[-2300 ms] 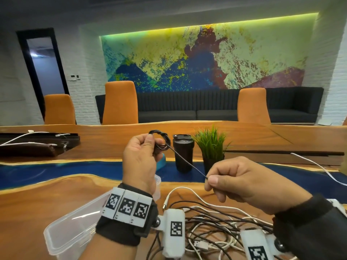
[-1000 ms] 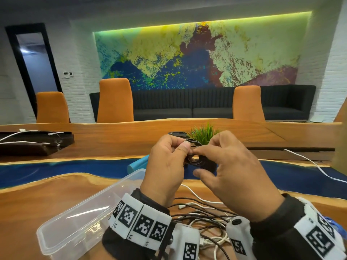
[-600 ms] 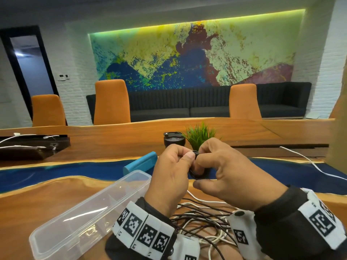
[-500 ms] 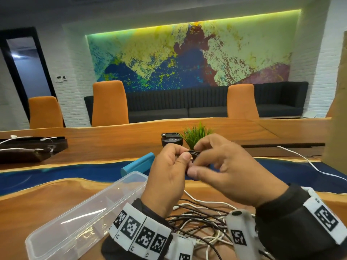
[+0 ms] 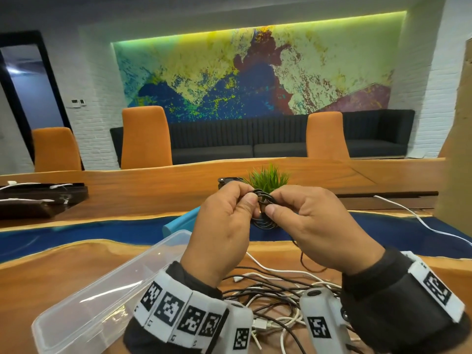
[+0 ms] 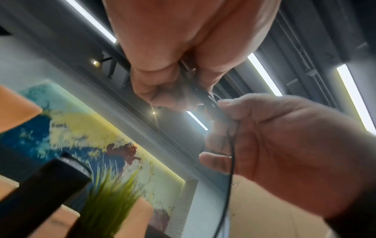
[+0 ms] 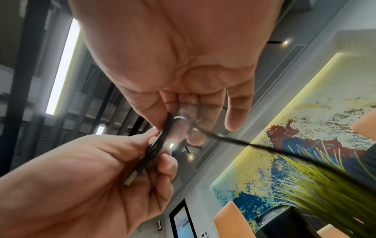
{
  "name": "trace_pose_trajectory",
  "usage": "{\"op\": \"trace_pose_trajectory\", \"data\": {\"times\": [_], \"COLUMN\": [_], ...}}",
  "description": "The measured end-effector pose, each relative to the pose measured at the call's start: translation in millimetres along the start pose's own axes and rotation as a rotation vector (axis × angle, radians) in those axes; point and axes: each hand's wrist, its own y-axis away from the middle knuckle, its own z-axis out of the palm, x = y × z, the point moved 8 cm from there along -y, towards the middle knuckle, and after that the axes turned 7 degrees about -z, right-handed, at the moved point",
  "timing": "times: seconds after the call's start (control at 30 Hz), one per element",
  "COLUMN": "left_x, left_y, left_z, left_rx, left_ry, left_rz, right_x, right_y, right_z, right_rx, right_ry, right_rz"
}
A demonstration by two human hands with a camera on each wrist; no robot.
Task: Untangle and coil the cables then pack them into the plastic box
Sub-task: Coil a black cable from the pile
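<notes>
Both hands are raised above the table and meet at a small coil of black cable [image 5: 263, 223]. My left hand [image 5: 249, 203] pinches the coil between thumb and fingers. My right hand [image 5: 272, 204] pinches the same cable on the coil's other side. In the right wrist view the coil [image 7: 156, 148] ends in a metal USB plug [image 7: 132, 177] inside the left hand's grip, and a loose black tail [image 7: 264, 148] runs off to the right. A tangle of black and white cables [image 5: 275, 297] lies under my wrists. The clear plastic box [image 5: 102, 290] stands open at the lower left.
A green plant [image 5: 268, 178] and a black tumbler [image 5: 227, 180] stand just behind my hands. A blue object [image 5: 178, 222] lies beyond the box. A white cable [image 5: 421, 221] trails off at the right. A dark tray [image 5: 38, 203] sits far left.
My right hand, which earlier held the black cable stretched out, has come in to the left hand. The cable is now wound into a small coil held by both hands.
</notes>
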Motion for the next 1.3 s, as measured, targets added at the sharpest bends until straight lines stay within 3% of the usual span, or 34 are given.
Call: {"op": "trace_pose_trajectory", "data": {"times": [0.2,0.27,0.33,0.4,0.53,0.6,0.73,0.87,0.97,1.03,1.13,1.23,1.3], "left_x": [-24,-22,-16,-10,0,5,3,-2,-3,-4,-4,-1,-3], "left_y": [5,6,5,1,-1,2,8,5,-4,-8,-6,-4,-5], "left_z": [19,24,21,11,1,4,19,10,-12,-23,-21,-9,-4], "left_rx": [-0.164,-0.202,-0.214,-0.188,-0.228,-0.267,-0.373,-0.391,-0.291,-0.248,-0.290,-0.310,-0.293], "left_ry": [0.291,0.391,0.384,0.226,-0.096,-0.267,-0.656,-0.708,-0.749,-0.647,-0.322,-0.143,-0.065], "left_rz": [-0.348,-0.375,-0.322,-0.192,0.046,0.107,0.151,0.121,0.131,0.114,0.042,0.033,0.025], "right_x": [-15,-15,-8,4,27,33,45,44,43,41,40,35,37], "right_y": [1,3,2,0,8,11,11,10,11,8,5,2,5], "right_z": [-4,-4,-5,-3,11,12,6,7,8,5,15,12,1], "right_rx": [0.217,0.230,0.214,0.133,0.013,-0.004,0.041,0.028,-0.025,-0.063,-0.132,0.031,0.232], "right_ry": [0.260,0.281,0.246,0.052,-0.860,-0.968,-0.746,-0.664,-0.565,-0.208,0.294,0.345,0.104], "right_rz": [-0.197,-0.250,-0.207,-0.061,0.403,0.462,0.480,0.449,0.412,0.291,0.167,0.124,0.194]}}
